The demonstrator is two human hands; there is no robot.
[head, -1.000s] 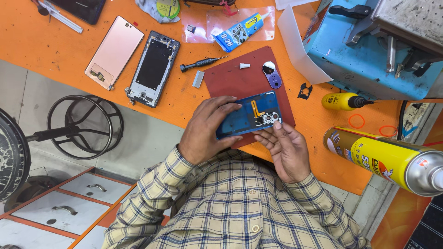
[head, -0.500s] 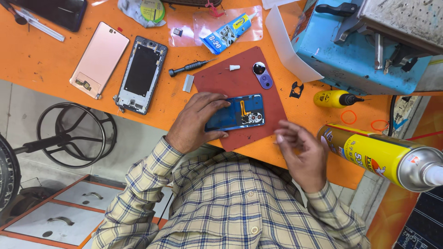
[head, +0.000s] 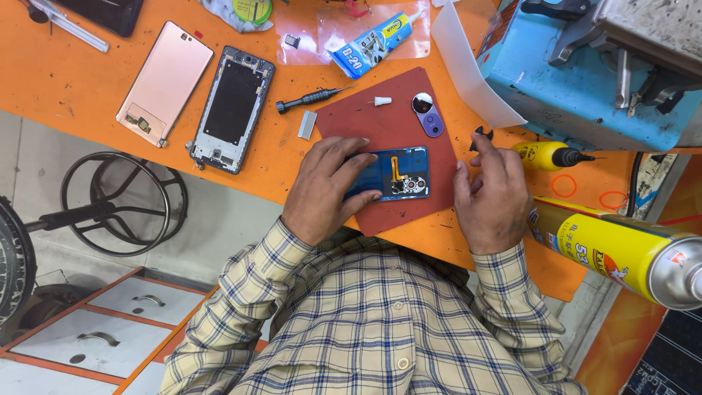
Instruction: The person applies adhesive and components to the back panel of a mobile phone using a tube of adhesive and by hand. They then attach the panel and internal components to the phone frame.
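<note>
Left hand (head: 329,186) grips my blue phone back (head: 387,174); right hand (head: 491,196) seems empty, so its exposed flex may snag.

Orange workbench top (head: 88,88), scuffed and speckled with dark marks. Directly on it: dark red mat (head: 380,124) near the front edge; pink phone back panel (head: 164,82) and black phone frame (head: 232,108) side by side at left; small black screwdriver (head: 313,97) and a silver blade (head: 307,125) just beside the mat; clear bag with glue tube (head: 373,40); yellow bottle (head: 545,155); two orange rubber bands (head: 564,186); blue machine (head: 578,80) at right.
</note>
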